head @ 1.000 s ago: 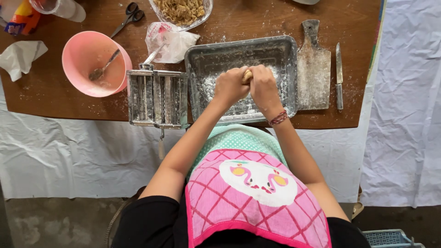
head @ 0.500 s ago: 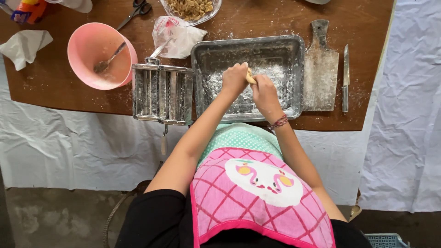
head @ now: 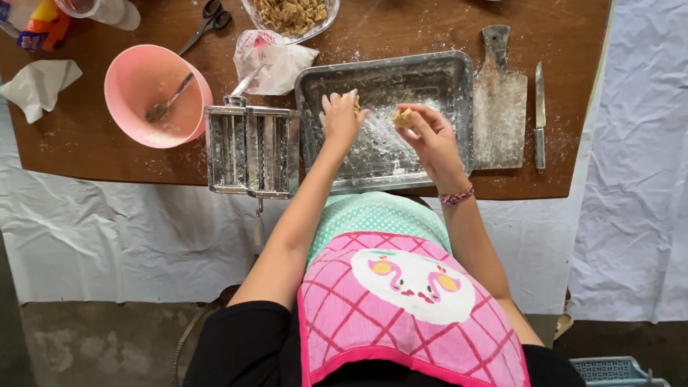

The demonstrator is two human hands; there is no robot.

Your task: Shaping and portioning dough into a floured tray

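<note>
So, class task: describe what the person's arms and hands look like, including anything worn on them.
Both arms are bare from the short black sleeves down. The left hand wears nothing visible. The right hand has a braided pink-and-dark bracelet at the wrist. No gloves, rings or watch show.

— How is the light?
— Soft, even daylight; no single source shows. Shadows are faint, only a thin one under the table's [head: 86, 154] near edge on the white cloth [head: 107, 244].
— Any glare?
— A mild sheen on the metal tray's [head: 459, 86] rim.
— Sharpness?
— Mostly crisp; the hands look slightly soft, and straight lines bend a little toward the frame corners.
</note>
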